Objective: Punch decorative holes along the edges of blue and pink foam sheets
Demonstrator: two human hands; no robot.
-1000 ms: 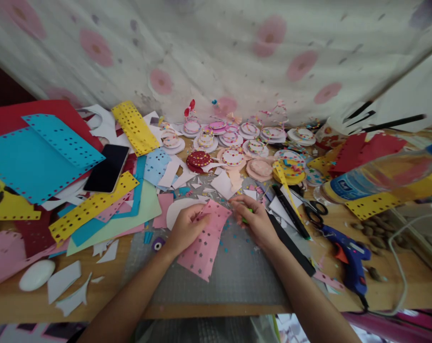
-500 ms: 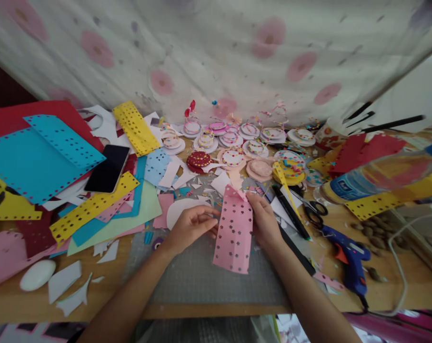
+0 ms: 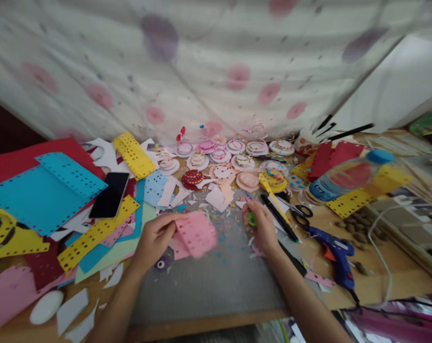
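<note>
My left hand [image 3: 157, 243] pinches a pink sheet of paper [image 3: 196, 233] at its left edge. Small punched holes dot the sheet, and its right side is blurred by motion. My right hand [image 3: 262, 227] is closed around a small green craft punch [image 3: 252, 219], mostly hidden by the fingers. Both hands are above a grey cutting mat [image 3: 216, 290] strewn with tiny paper bits. Beside my left wrist lies a small purple punch [image 3: 162, 263]. Black-handled scissors [image 3: 301, 214] and a black pen [image 3: 280, 218] lie just right of my right hand.
Several decorated paper hats [image 3: 223, 171] line the back. Coloured paper sheets [image 3: 47, 195] and a phone [image 3: 109, 195] cover the left. On the right are a blue glue gun [image 3: 335, 257], a plastic bottle [image 3: 344, 178], a white cord [image 3: 380, 257] and a pen cup [image 3: 305, 143].
My right hand has let go of the pink paper and now holds the green punch. My left hand has moved left with the paper. The camera view has shifted.
</note>
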